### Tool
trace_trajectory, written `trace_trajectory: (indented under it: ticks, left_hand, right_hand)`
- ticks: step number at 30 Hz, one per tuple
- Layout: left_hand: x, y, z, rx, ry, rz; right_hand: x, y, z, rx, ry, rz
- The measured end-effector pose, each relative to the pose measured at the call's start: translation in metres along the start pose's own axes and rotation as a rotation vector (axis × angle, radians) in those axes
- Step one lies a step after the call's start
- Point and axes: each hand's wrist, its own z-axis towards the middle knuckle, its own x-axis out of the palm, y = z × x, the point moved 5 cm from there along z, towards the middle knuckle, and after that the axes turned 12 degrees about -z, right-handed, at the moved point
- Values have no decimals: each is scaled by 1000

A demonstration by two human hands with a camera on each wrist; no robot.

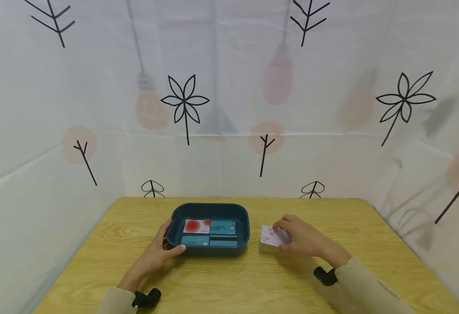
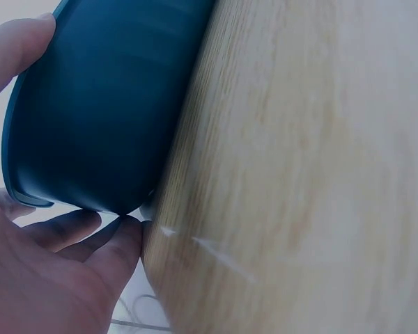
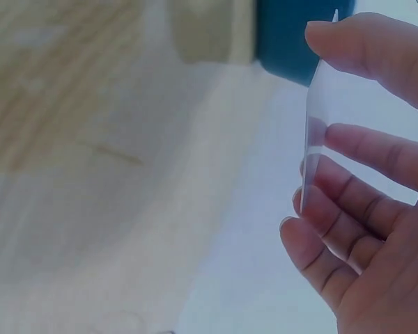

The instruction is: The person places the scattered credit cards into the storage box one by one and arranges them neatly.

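A dark teal tray [image 1: 221,250] sits on the table with several cards in it. One is a white card with red circles [image 1: 196,226]; beside it lies a teal VIP card [image 1: 222,227], and nearer are another teal card [image 1: 195,240] and one showing a black stripe [image 1: 223,240]. My left hand [image 1: 156,255] grips the tray's near left corner, thumb at the rim and fingers against the outer wall [image 2: 104,125]. To the right of the tray, my right hand [image 1: 302,237] holds a pale pinkish card [image 1: 270,236] by its edges, between thumb and fingers, over the table.
The wood-grain table [image 1: 229,288] ends at a white patterned curtain [image 1: 229,165] behind and at both sides. A black wrist camera [image 1: 147,298] sits on the left wrist and another black camera [image 1: 325,276] on the right one.
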Motion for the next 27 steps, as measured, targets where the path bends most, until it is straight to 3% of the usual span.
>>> trace_trajectory:
  ticks: [11,27]
  left_hand:
    - [-1,0,0,-7,-2,5]
    - [0,1,0,-8,-6,-12]
  right_hand:
    - [-21,8,29,-17,-17,3]
    - [-20,25,66,-58,8,24]
